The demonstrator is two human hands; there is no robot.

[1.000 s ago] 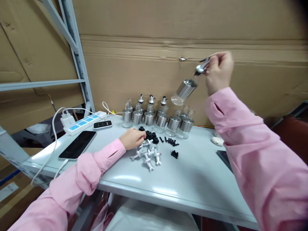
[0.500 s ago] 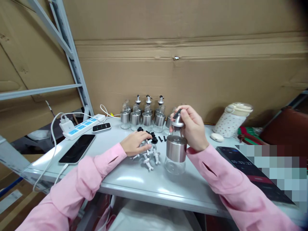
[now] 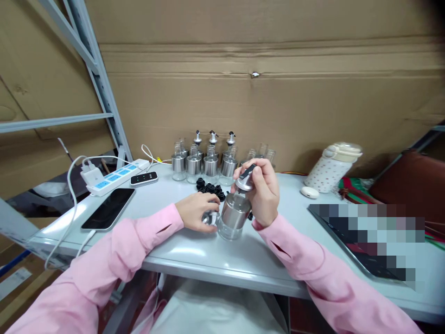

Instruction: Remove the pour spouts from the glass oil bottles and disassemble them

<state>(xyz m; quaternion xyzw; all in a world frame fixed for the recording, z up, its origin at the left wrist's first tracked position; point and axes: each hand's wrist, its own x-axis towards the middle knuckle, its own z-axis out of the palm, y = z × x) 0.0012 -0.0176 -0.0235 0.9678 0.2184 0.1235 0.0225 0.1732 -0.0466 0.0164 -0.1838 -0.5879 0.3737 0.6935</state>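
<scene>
Gripping the spout cap [image 3: 244,178], right hand [image 3: 262,197] fingers clamp it from above, likely to seat it; the tilted bottle [image 3: 233,214] rests on the tabletop [image 3: 215,260] below them. Left hand [image 3: 194,212] fingers curl shut on a small part [image 3: 207,218] beside the bottle's base, ready.

The bottle [image 3: 233,215] in your right hand [image 3: 264,197] has a brushed, satin metal sleeve over clear, glossy glass. Its spout cap [image 3: 244,183] is brighter, polished metal. Your desk [image 3: 264,260] is smooth, pale grey and glossy. The stoppers [image 3: 209,188] look like matt black rubber or plastic. The cardboard [image 3: 278,106] behind is matt, creased paper board. Your sleeves [image 3: 146,232] are soft pink cloth.
</scene>
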